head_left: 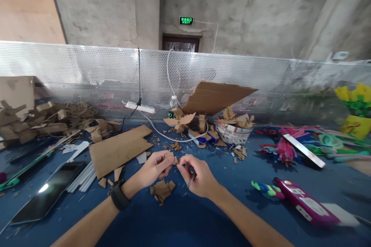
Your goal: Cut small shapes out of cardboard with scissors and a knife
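Observation:
Over the middle of the blue table, my left hand (156, 168) pinches a small cardboard piece (171, 157) between thumb and fingers. My right hand (197, 173) is just to the right, its thumb and forefinger closed at the edge of the same piece. A thin dark tool (191, 179) lies inside the curled fingers of my right hand; its ends are mostly hidden. Below my hands a small heap of torn cardboard (162, 191) rests on the table.
Large cardboard sheet (118, 150) lies left of centre, near glue sticks (84, 177) and a black tablet (48, 193). Behind stand a winged cardboard figure (179, 120) and a basket of scraps (234, 133). A purple device (307, 202) and a phone (304, 150) lie right.

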A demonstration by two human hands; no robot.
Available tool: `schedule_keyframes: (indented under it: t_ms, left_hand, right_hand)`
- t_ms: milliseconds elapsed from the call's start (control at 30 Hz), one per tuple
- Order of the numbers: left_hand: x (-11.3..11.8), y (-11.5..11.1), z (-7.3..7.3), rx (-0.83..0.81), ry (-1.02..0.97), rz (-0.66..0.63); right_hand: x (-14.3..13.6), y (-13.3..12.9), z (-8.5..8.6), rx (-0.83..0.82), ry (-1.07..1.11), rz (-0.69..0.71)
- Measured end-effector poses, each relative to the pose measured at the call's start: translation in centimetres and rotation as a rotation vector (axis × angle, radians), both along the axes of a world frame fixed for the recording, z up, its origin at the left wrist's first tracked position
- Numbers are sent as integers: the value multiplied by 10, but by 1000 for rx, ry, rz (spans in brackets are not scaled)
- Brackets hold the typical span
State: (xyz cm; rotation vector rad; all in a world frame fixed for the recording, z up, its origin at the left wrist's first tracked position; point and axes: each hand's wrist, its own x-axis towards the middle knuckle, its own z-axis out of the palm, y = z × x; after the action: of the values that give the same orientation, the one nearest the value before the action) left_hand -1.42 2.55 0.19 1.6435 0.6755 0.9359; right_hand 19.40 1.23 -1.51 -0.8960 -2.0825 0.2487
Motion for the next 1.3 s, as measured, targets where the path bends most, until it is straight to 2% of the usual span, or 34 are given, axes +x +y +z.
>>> schedule_keyframes:
  t_ms: [167, 300, 400, 467, 600, 733, 867, 1133, 1300]
  left_hand:
    - [0, 2, -1, 46, 5, 52]
    - [1, 0, -3, 157, 92, 123]
    - [1, -2, -3, 291, 187, 220]
    - [1, -3, -3, 330, 219, 256]
    - [2, 0, -4, 242, 169, 216]
    - [2, 5, -8, 122, 100, 203]
    - [3, 4, -8, 111, 98, 200]
    - [1, -3, -3, 244, 235, 212]
    - [-3, 0, -2, 173, 231, 67]
  right_hand:
    - [-2, 1, 0, 55, 27, -56]
    - [-7, 0, -1, 65, 89, -108]
    - [-12, -1, -1, 19, 149, -144]
    - [-14, -1, -1, -73, 205, -128]
    - [-14, 0, -1, -324, 320, -44]
    - [-13, 1, 1, -437, 360, 27]
    - [-15, 1, 1, -445, 390, 23]
    - [-15, 2, 2, -465, 358, 74]
    - [-8, 5, -1, -424, 335, 40]
